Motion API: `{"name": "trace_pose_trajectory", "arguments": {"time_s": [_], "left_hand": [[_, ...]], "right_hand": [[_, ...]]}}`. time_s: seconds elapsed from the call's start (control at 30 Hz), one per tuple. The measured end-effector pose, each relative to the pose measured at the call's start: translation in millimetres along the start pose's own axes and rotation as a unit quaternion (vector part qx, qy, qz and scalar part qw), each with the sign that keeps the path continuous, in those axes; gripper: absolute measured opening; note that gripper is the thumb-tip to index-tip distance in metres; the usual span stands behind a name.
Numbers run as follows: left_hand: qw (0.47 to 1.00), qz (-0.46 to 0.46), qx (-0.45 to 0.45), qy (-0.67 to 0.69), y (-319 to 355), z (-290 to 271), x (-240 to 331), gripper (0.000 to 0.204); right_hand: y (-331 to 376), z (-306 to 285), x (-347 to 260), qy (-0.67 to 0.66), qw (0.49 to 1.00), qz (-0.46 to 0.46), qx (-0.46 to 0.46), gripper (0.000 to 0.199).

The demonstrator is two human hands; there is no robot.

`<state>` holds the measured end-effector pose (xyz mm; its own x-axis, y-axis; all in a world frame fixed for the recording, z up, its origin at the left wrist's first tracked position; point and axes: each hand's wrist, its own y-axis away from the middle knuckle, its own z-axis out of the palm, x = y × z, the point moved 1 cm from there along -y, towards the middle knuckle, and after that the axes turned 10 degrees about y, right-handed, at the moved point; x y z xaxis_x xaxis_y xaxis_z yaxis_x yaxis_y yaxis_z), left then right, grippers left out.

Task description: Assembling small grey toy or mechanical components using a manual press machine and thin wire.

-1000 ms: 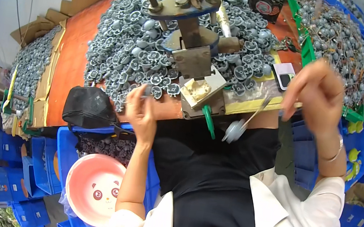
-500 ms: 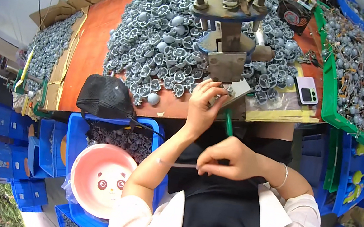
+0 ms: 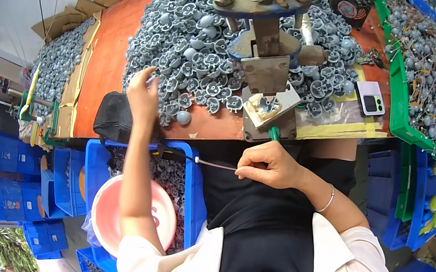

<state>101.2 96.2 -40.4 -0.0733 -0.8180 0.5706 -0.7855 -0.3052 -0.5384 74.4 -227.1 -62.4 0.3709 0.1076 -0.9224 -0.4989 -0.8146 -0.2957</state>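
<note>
The right hand (image 3: pixel 271 165) is closed round a thin wire (image 3: pixel 217 165) pointing left toward the blue bin (image 3: pixel 196 190). The left hand (image 3: pixel 144 95), fingers bent, is by the left edge of the pile (image 3: pixel 187 44) on the counter (image 3: pixel 110 54); whether it holds anything cannot be told. A grey piece (image 3: pixel 269 105) sits in the pale mould (image 3: pixel 256 108) below the press (image 3: pixel 264 74).

The upper edge cuts off the grey metal screw-post press (image 3: pixel 264 74). Left of it, the bare left hand's (image 3: pixel 143 101) fingertips blur; its forearm partly hides the round pink plastic basin (image 3: pixel 104 218).
</note>
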Motion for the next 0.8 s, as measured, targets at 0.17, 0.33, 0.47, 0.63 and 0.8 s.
{"name": "trace_pose_trajectory", "arguments": {"time_s": [0.17,0.33,0.47,0.63,0.8], "left_hand": [[0.976,-0.037,-0.117,-0.181,-25,3,-86,0.025],[0.991,-0.059,-0.079,-0.091,-22,2,-84,0.031],[0.975,-0.077,0.006,0.208,8,10,16,0.027],[0.776,-0.155,-0.057,0.608,76,43,84,0.026],[0.767,-0.163,-0.051,0.619,91,50,88,0.031]], "right_hand": [[-1,6,-3,-0.04,0.998,0.025,0.031,0.009],[1,11,3,-0.068,0.992,0.03,0.105,0.009],[-3,12,9,-0.167,0.973,0.062,0.144,0.011],[-13,14,9,-0.053,0.961,0.12,0.243,0.025],[-13,14,3,-0.01,0.959,0.113,0.261,0.026]]}}
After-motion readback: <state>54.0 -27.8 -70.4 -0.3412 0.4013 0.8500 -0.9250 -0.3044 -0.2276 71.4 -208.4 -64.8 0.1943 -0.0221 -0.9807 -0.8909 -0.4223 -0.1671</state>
